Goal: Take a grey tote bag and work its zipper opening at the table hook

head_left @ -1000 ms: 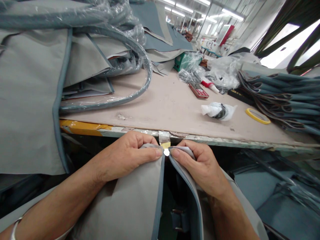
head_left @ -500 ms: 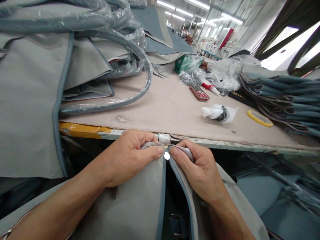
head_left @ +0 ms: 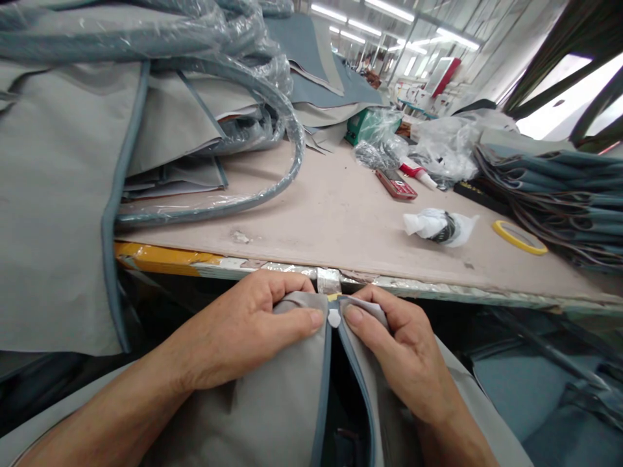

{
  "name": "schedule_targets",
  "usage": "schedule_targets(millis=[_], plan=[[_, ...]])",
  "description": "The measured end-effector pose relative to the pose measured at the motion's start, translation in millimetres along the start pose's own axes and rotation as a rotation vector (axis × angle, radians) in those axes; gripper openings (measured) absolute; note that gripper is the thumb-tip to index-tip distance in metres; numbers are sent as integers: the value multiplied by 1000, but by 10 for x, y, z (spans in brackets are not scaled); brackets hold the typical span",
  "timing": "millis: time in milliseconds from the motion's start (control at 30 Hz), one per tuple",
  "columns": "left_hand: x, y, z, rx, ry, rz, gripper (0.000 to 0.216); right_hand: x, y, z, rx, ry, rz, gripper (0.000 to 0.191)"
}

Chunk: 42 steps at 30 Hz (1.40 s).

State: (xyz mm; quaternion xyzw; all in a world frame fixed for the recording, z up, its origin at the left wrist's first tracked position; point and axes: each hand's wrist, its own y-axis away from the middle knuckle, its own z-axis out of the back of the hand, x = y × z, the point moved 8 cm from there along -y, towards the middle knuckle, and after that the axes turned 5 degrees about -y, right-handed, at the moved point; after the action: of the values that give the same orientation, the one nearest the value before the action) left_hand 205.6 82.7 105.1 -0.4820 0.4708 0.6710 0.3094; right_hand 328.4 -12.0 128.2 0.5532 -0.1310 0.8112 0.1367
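Left hand and right hand fingers pinch grey fabric edges together just below table rim — tape roll, wrapped wad beyond to the right, fabric stacks up-left.

Two hands, one yellow tape roll, one red calculator, one glue tube.
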Motion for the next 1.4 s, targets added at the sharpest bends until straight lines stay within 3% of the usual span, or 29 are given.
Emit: schedule_targets(millis=[167, 333, 533, 767, 833, 1000, 1067, 1200, 1400], plan=[[-3, 8, 7, -37, 6, -7, 30, 26, 29, 10, 4, 56, 11, 32], [-175, 85, 64, -159, -215, -112, 27, 173, 73, 34, -48, 157, 122, 24], [-515, 125, 204, -317, -477, -260, 23, 450, -32, 119, -138, 287, 249, 16], [-1032, -16, 433, -378, -499, -420, 15, 792, -366, 325, -241, 438, 359, 19], [-1104, -38, 437, -369, -556, -451, 17, 759, -435, 382, -190, 416, 319, 20], [-1166, -65, 365, -304, -626, -520, 15, 485, -554, 259, 211, 172, 98, 36], [-1219, -49, 350, -323, -673, -559, 11, 475, -577, 231, 244, 132, 77, 37], [-1482, -13, 322, -394, -891, -659, 9, 668, -659, 322, 145, 177, 137, 28], [-2187, -33, 364, -511, -1222, -795, 15, 1138, -990, 783, -167, 344, 173, 23]])
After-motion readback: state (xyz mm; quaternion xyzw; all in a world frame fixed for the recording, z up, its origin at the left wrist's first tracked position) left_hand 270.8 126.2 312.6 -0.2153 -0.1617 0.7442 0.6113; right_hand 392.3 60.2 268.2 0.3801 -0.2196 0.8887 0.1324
